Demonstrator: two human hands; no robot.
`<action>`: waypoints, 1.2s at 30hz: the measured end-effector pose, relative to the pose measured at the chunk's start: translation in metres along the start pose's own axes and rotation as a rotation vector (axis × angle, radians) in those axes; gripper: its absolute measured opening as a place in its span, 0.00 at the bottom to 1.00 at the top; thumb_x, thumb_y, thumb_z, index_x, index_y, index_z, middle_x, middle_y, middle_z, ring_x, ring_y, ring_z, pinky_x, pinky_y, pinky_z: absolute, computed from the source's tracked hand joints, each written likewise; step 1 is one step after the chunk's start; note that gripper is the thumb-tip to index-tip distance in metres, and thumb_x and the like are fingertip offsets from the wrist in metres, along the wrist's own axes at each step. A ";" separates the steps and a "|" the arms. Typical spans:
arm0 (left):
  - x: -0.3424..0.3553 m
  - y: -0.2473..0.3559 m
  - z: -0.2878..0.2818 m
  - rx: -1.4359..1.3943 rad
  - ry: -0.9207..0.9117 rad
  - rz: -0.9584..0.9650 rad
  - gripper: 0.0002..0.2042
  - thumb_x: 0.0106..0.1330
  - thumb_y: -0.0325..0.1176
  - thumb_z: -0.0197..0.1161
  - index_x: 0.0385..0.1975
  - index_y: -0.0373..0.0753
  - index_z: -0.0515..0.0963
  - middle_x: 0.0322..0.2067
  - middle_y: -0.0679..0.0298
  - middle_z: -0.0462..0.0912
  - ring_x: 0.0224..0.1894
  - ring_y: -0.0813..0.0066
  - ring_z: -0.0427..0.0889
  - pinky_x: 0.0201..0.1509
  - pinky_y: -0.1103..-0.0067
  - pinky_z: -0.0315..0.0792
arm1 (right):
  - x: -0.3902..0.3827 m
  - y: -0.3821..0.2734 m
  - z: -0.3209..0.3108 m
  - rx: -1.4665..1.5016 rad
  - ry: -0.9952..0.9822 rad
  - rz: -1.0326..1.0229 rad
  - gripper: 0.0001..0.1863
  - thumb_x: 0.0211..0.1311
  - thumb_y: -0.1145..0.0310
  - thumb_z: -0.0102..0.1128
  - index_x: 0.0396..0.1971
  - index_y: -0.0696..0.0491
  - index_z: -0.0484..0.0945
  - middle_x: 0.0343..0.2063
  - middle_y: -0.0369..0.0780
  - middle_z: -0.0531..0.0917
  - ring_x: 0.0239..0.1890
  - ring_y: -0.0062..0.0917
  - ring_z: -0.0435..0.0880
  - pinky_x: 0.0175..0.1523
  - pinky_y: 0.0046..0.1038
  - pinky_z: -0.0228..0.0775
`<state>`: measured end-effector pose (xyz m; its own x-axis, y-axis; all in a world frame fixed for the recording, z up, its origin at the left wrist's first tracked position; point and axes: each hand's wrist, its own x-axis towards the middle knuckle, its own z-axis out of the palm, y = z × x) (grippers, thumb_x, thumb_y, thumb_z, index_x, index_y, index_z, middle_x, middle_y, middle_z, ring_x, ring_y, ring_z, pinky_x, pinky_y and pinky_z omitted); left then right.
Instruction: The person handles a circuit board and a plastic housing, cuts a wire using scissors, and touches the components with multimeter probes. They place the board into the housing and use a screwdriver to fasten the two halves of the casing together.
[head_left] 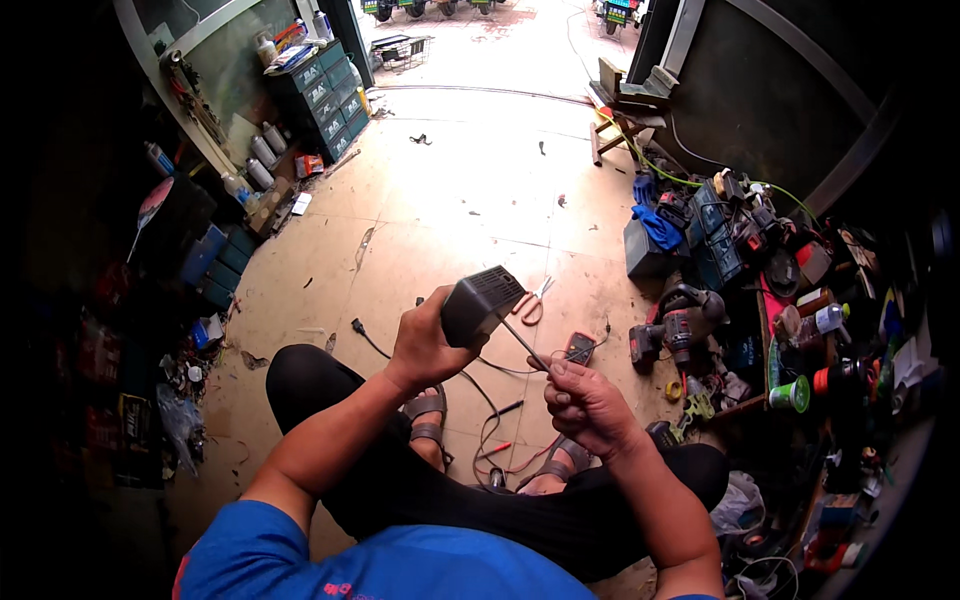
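My left hand point(428, 345) is closed around a black box-shaped casing point(482, 308) with rows of vent slots, the look of a charger or power adapter, held tilted above the floor. My right hand point(590, 402) pinches a thin, straight grey rod point(522, 342) that looks like a screwdriver shaft. The rod's far end meets the casing's edge nearest my right hand; whether it goes inside cannot be seen. Beneath lie scissors point(533, 310) with reddish handles, an orange-edged multimeter point(580, 346), a black plug point(358, 326) and its cable, and a red test probe point(496, 449).
Power tools point(680, 325), bottles and loose parts crowd the right side. A wooden stool point(622, 125) stands farther back. Stacked dark battery boxes point(325, 100) and spray cans point(262, 155) line the left. Small scraps dot the tiled floor point(450, 200), which runs to a bright doorway.
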<state>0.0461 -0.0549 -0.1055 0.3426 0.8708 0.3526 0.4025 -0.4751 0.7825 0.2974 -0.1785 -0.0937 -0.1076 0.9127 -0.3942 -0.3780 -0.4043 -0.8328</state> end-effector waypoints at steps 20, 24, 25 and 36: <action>0.002 0.004 0.008 -0.008 0.007 0.000 0.27 0.57 0.33 0.79 0.56 0.37 0.78 0.38 0.53 0.90 0.39 0.56 0.93 0.45 0.68 0.85 | 0.008 0.009 0.002 -0.099 0.054 -0.102 0.15 0.81 0.66 0.64 0.58 0.55 0.87 0.24 0.29 0.77 0.21 0.12 0.73 0.23 0.20 0.59; 0.006 0.000 0.007 0.003 0.005 0.036 0.27 0.57 0.33 0.79 0.57 0.37 0.78 0.38 0.52 0.90 0.39 0.54 0.93 0.45 0.67 0.85 | 0.007 -0.010 0.000 -0.009 0.007 -0.026 0.15 0.81 0.65 0.64 0.59 0.56 0.87 0.24 0.28 0.76 0.20 0.11 0.71 0.23 0.19 0.58; 0.005 0.002 0.007 -0.008 0.012 0.055 0.27 0.57 0.34 0.79 0.57 0.37 0.77 0.38 0.52 0.90 0.39 0.53 0.93 0.45 0.66 0.85 | 0.005 -0.019 -0.004 0.092 -0.035 0.062 0.16 0.81 0.64 0.64 0.60 0.56 0.87 0.25 0.28 0.76 0.19 0.10 0.70 0.23 0.18 0.58; 0.003 -0.004 0.013 0.016 -0.017 -0.025 0.30 0.57 0.36 0.80 0.59 0.37 0.77 0.40 0.50 0.91 0.41 0.50 0.93 0.47 0.64 0.85 | 0.015 -0.011 -0.017 0.125 -0.149 0.172 0.23 0.85 0.55 0.59 0.66 0.56 0.80 0.25 0.30 0.77 0.21 0.10 0.69 0.25 0.16 0.60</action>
<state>0.0567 -0.0518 -0.1147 0.3468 0.8800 0.3245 0.4245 -0.4558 0.7824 0.3152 -0.1615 -0.0967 -0.3110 0.8338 -0.4561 -0.4526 -0.5520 -0.7004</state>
